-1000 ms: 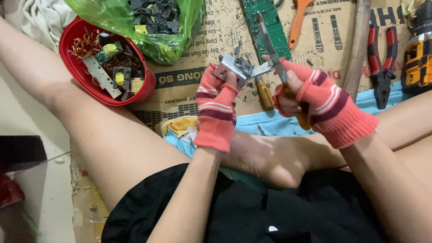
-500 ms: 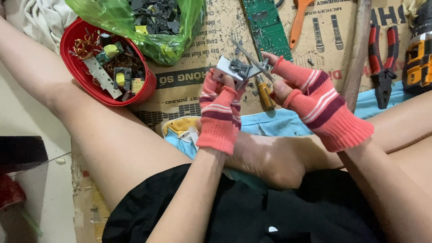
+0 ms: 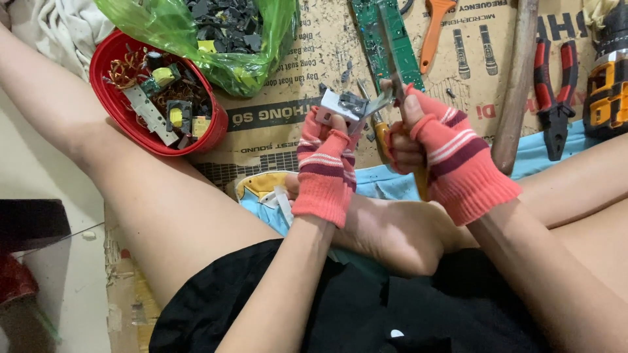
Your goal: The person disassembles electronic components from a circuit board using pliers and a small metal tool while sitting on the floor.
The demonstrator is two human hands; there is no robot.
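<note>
My left hand [image 3: 325, 167], in a pink-and-maroon striped fingerless glove, has its fingers curled tight around a small silver metal electronic part with a dark component on it [image 3: 345, 104], held up above my crossed legs at about the middle of the view. My right hand [image 3: 439, 151], in the matching glove, is closed around the yellow handle of a pair of long metal-bladed cutters [image 3: 390, 68]; the blades run up toward 12 o'clock and their lower end meets the right edge of the silver part. Whether the blades are biting into it or only touching, I cannot tell.

At 10 o'clock from my hands sits a round red plastic bowl [image 3: 114, 108] filled with copper coils, yellow-topped parts and a white strip. Just beside it, toward 11 o'clock, a translucent green plastic bag [image 3: 258, 68] holds dark scrap pieces. At 12 o'clock a long green circuit board [image 3: 409, 62] lies on the printed brown cardboard sheet [image 3: 294, 134], behind the cutter blades. An orange-handled tool [image 3: 434, 29] lies at 1 o'clock, a wooden handle [image 3: 517, 85] stands next to it, and red-and-black pliers [image 3: 553, 98] lie at 2 o'clock near a yellow-and-black power drill [image 3: 608, 85].
</note>
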